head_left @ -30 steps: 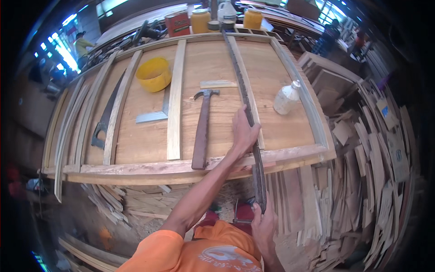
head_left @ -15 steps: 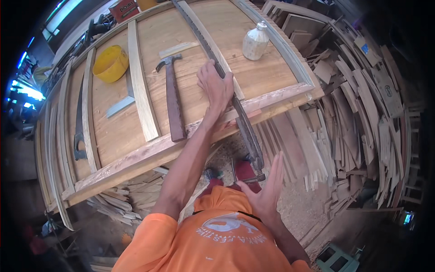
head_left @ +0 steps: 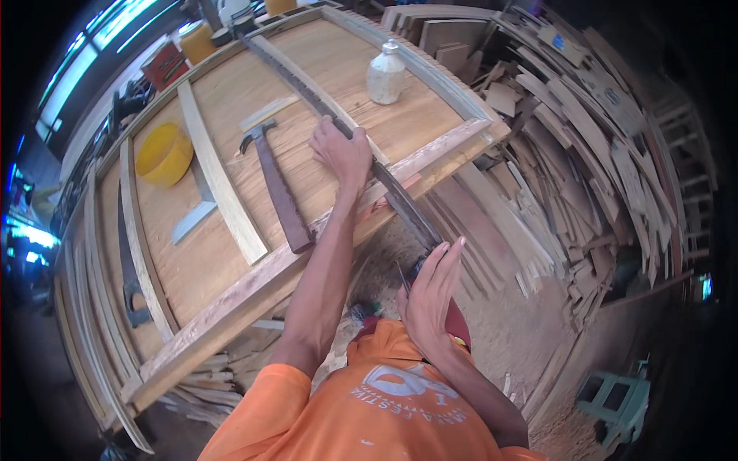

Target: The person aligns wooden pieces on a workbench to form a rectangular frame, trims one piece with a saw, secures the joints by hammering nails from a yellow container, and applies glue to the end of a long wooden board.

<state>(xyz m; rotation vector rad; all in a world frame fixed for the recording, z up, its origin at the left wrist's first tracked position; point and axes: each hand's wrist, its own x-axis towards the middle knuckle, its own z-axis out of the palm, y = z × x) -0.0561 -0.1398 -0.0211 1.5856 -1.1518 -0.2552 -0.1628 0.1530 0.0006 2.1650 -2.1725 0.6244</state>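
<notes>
Under the left hand [head_left: 342, 154] runs the long dark bar [head_left: 288, 77], reaching away from the grip across the wooden frame and back toward the body past its near rail [head_left: 430, 157]. The left fingers are curled over the bar with the thumb at its other side, closed on it. Below and right of that grip, the right hand [head_left: 430, 296] is spread flat, fingers straight and together, the tips at the bar's near end; it has not wrapped round anything, and whether the palm presses on the end is hidden. A thin rod [head_left: 402, 276] shows just left of this hand. Close along the right of the bar lies a pale strip [head_left: 323, 96].

To steady the bar well, the left hand should keep it level and in line with the strip, pressing down evenly so it does not twist. The right hand would do best to push straight along the bar, wrist in line, never sideways. The hammer [head_left: 278, 188], left of the grip, and the white bottle [head_left: 385, 75], beyond it to the right, deserve a clear margin from any swing.
</notes>
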